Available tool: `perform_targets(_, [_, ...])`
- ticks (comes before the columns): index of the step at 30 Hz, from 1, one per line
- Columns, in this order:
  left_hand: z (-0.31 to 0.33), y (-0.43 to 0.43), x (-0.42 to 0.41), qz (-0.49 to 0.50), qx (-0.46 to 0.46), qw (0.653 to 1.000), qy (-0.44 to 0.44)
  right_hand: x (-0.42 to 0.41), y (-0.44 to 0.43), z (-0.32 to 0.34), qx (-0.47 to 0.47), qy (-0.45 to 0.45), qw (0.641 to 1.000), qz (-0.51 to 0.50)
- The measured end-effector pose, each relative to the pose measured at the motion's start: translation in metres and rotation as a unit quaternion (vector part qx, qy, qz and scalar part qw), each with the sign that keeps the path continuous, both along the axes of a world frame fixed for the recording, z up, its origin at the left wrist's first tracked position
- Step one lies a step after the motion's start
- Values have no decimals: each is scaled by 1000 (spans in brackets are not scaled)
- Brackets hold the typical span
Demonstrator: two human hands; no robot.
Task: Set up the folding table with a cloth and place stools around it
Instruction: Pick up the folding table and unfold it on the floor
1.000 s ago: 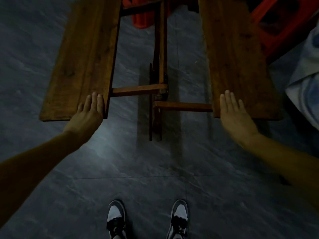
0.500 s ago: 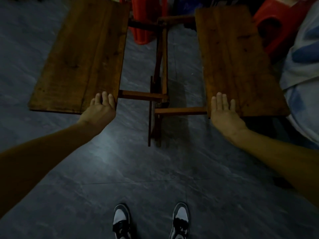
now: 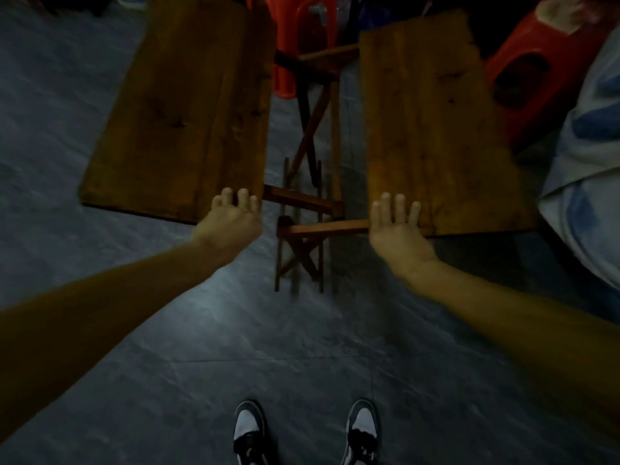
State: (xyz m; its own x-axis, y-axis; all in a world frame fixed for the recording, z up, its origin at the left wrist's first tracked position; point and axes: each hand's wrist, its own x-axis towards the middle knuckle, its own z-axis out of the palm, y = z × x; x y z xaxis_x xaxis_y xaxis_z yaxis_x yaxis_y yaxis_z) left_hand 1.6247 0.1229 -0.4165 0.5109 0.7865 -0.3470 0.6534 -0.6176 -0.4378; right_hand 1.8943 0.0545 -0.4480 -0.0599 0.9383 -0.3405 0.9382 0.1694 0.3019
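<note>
From the head camera I count two wooden leaves of the folding table: the left leaf (image 3: 181, 112) and the right leaf (image 3: 436, 129), well apart, with the crossed wooden frame (image 3: 302, 223) showing between them over the grey floor (image 3: 235, 347). Two red stools are in view, one (image 3: 295, 45) behind the frame, another (image 3: 536, 72) at the right edge. Two shoes (image 3: 251, 431) point forward. My left hand (image 3: 231, 223) rests flat, fingers spread, on the left leaf's near inner corner; my right hand (image 3: 396, 226) lies flat and unclenched on the right leaf's near inner corner. Since half a second ago the leaves have drawn closer together and the frame stands wider.
</note>
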Motion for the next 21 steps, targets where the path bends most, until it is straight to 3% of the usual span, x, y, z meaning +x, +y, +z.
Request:
perform_targets(4, [5, -3, 48, -99, -17, 992, -76, -68, 29, -2, 24, 37, 997, 69])
perform_targets(15, [-54, -21, -15, -65, -118, 990, -51, -120, 9, -61, -37, 103, 994, -1])
perform_targets(21, [-104, -44, -27, -34, -152, 983, -98, -145, -12, -90, -88, 111, 990, -3])
